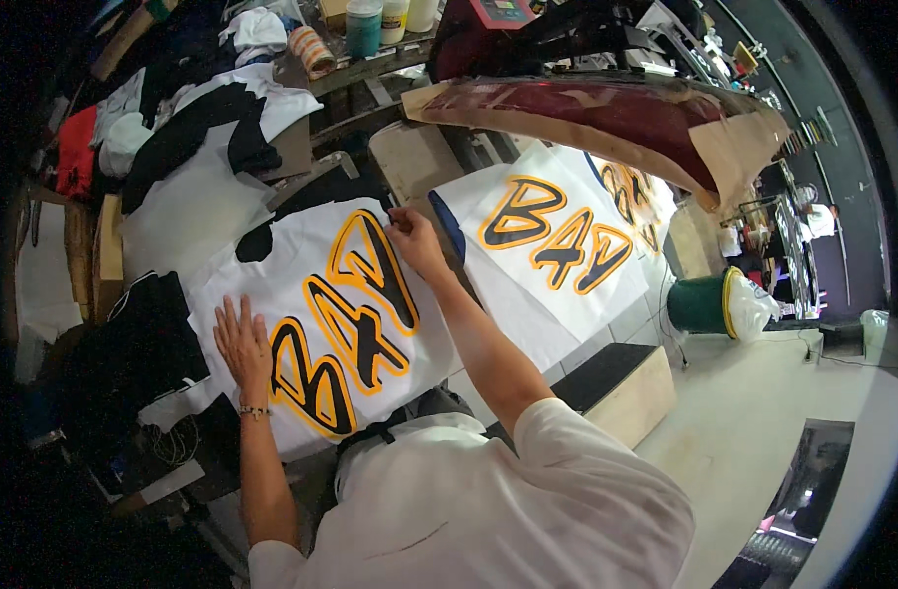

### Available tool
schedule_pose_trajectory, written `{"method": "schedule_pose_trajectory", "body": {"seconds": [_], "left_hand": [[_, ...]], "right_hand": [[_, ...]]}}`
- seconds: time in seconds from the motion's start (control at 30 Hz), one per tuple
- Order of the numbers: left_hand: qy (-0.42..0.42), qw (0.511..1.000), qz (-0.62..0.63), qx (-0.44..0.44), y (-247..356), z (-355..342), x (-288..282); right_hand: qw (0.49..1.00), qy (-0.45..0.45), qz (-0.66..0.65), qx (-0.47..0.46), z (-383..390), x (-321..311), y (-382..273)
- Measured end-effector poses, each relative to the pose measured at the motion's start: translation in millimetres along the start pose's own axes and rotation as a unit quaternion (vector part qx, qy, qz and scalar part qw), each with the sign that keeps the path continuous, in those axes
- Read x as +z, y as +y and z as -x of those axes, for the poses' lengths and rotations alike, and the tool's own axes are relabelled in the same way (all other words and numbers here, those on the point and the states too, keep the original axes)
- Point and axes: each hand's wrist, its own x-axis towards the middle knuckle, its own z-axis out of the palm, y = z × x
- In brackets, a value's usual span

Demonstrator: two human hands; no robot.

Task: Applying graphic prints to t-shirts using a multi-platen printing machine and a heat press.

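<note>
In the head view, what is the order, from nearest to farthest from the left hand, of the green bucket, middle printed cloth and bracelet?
1. Bracelet: on left hand's wrist.
2. Middle printed cloth: beyond right hand.
3. Green bucket: farther right.

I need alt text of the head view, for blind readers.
A person's left hand rests flat on white fabric with dark and orange lettering; the right hand is at its edge. Similar printed pieces lie to the right.

Room over cloth (323, 319), panel (591, 113) beyond right
</note>
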Motion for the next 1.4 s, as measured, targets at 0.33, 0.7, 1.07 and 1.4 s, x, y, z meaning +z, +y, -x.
{"method": "schedule_pose_trajectory", "body": {"seconds": [0.33,0.7,1.07,1.4], "left_hand": [[-0.009,1.000,0.020,-0.008,-4.6,1.2,4.6],[-0.013,1.000,0.028,-0.007,1.9,-2.3,-12.8],[0.010,0.998,0.057,-0.035,170.5,82.3,-44.8],[0.047,0.998,0.032,-0.040,175.1,84.5,-31.0]], "right_hand": [[0.949,0.102,0.215,-0.207,140.5,-94.2,-65.4],[0.868,0.145,0.427,-0.209,188.2,-250.2,-4.5],[0.859,0.002,0.468,-0.209,171.8,-259.8,-6.0],[0.842,0.012,0.486,-0.235,168.8,-263.1,-0.5]]}}
